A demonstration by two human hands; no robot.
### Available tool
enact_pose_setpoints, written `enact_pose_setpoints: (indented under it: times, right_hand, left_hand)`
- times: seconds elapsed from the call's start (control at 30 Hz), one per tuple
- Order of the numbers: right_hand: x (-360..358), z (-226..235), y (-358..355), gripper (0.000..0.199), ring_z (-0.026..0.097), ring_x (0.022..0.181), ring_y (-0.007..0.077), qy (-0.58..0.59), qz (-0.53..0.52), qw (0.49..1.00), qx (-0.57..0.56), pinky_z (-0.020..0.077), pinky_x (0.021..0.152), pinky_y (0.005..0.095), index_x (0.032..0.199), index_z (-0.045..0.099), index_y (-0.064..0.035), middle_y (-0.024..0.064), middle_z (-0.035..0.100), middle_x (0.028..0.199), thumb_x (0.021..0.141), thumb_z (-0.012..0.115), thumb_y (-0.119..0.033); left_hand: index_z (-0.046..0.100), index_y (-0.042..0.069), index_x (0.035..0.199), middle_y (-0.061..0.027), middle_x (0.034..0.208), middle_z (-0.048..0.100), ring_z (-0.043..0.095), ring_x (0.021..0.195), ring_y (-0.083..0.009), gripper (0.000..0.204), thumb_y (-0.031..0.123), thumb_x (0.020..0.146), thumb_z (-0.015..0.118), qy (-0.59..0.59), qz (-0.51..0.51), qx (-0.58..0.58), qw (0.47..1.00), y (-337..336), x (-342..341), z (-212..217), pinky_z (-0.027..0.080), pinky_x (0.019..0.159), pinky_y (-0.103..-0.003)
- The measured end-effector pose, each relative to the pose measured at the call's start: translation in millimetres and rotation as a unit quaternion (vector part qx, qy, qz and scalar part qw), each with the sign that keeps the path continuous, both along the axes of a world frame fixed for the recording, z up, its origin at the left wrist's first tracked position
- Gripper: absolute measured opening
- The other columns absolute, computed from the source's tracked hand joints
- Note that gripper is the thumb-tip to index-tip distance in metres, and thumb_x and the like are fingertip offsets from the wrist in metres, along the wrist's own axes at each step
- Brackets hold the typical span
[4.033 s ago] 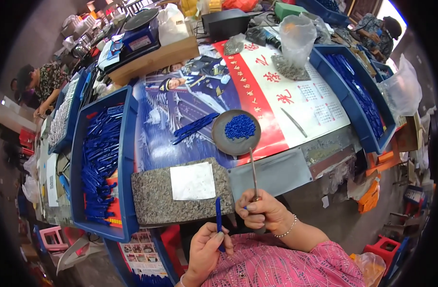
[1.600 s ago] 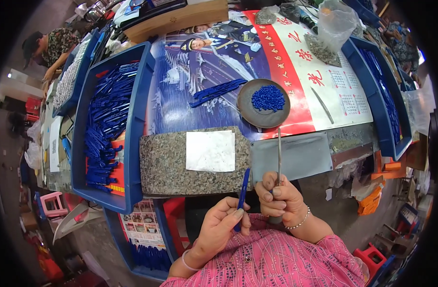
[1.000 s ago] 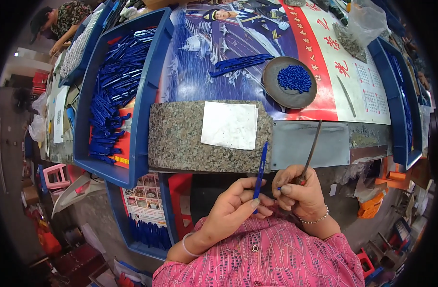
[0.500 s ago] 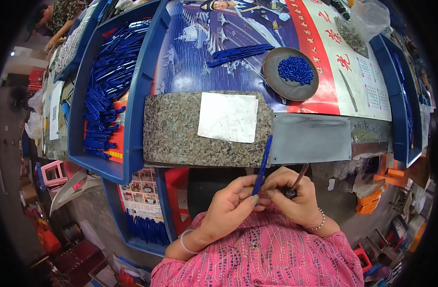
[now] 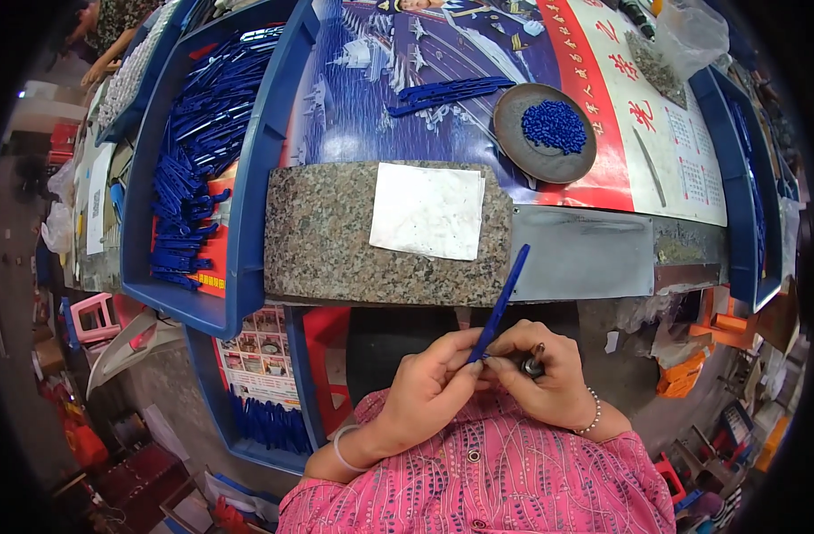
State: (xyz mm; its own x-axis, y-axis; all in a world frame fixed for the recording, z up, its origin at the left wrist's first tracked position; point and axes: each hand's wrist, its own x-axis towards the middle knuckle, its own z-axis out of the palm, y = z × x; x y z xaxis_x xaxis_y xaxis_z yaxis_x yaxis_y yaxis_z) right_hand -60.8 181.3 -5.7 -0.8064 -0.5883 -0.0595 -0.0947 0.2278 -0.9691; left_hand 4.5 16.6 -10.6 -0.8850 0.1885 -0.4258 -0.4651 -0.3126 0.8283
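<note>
A long, slender blue piece (image 5: pixel 505 295) slants up and away from my left hand (image 5: pixel 429 384), whose thumb and fingers are closed on its lower part. Beside it, my right hand (image 5: pixel 549 372) is closed around a small dark tool (image 5: pixel 533 362) with a thin shaft. The thumb and forefinger of that hand pinch at the blue piece's lower end; any small part between those fingertips is hidden. Both hands are in front of my chest, just nearer than the bench edge. Past them, a brown round dish (image 5: pixel 516 153) holds a heap of tiny blue parts (image 5: pixel 554 126).
A granite slab (image 5: pixel 322 236) bearing a white sheet (image 5: pixel 427 212) adjoins a grey metal plate (image 5: pixel 585 254). Long blue pieces fill a blue bin (image 5: pixel 247 214) at left; several lie on the poster (image 5: pixel 362 133). Other blue bins stand below left and at far right. Another person's arm shows far left.
The blue piece now leans further right, its tip raised slightly. The tool in my right hand has turned, so its shaft no longer points up and away. Both hands stay together.
</note>
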Motion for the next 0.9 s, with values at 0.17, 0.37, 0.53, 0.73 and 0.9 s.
enact_pose_setpoints:
  times: [0.17, 0.37, 0.53, 0.73, 0.9]
  right_hand:
    - [3.7, -3.6, -3.8, 0.019, 0.056, 0.063, 0.0111, 0.026, -0.041, 0.999, -0.008, 0.0424, 0.055, 0.0224, 0.089, 0.055, -0.0027, 0.0061, 0.06, 0.078, 0.074, 0.065, 0.004]
    - [8.2, -5.9, -2.5, 0.024, 0.053, 0.059, 0.0059, 0.033, -0.066, 0.997, -0.006, 0.0399, 0.051, 0.0193, 0.092, 0.05, -0.0028, 0.0038, 0.06, 0.077, 0.074, 0.066, 0.003]
    - [9.8, 0.0, -4.9, 0.024, 0.049, 0.057, 0.0032, 0.073, -0.064, 0.995, 0.024, 0.0384, 0.05, 0.0191, 0.092, 0.049, -0.0038, 0.0021, 0.059, 0.075, 0.075, 0.065, 0.004]
    - [15.5, 7.4, -9.1, 0.025, 0.048, 0.057, 0.0035, 0.051, -0.108, 0.992, 0.04, 0.038, 0.05, 0.0186, 0.091, 0.049, -0.0042, 0.0019, 0.057, 0.074, 0.074, 0.065, 0.005]
    - [4.7, 7.6, -2.4, 0.015, 0.048, 0.06, 0.0088, -0.001, -0.055, 0.996, 0.072, 0.0376, 0.052, 0.0227, 0.082, 0.05, -0.0004, 0.0052, 0.051, 0.069, 0.074, 0.064, 0.0]
  left_hand:
    - [0.043, -0.009, 0.121, -0.0136, 0.104, 0.062, 0.059, 0.096, -0.0149, 0.033, -0.006, 0.088, 0.044, 0.04, -0.004, -0.095, 0.995, 2.9, -1.4, 3.4, 0.051, 0.082, -0.027]
    - [0.045, -0.009, 0.119, -0.0132, 0.098, 0.065, 0.062, 0.085, -0.01, 0.034, -0.005, 0.086, 0.048, 0.091, -0.004, -0.202, 0.975, 7.2, 1.8, 3.3, 0.051, 0.072, -0.023]
    - [0.047, -0.005, 0.119, -0.0188, 0.093, 0.063, 0.065, 0.07, -0.0236, 0.039, -0.003, 0.08, 0.053, 0.14, 0.003, -0.319, 0.937, 16.1, 4.8, 3.1, 0.052, 0.062, -0.029]
    - [0.047, -0.011, 0.116, -0.0227, 0.099, 0.06, 0.064, 0.076, -0.0308, 0.042, -0.004, 0.075, 0.057, 0.283, -0.006, -0.459, 0.842, 19.9, 6.8, 0.4, 0.052, 0.065, -0.035]
    - [0.047, -0.01, 0.116, -0.0222, 0.098, 0.061, 0.065, 0.075, -0.0295, 0.04, -0.004, 0.077, 0.056, 0.259, 0.012, -0.416, 0.871, 17.5, 8.0, 1.4, 0.052, 0.065, -0.035]
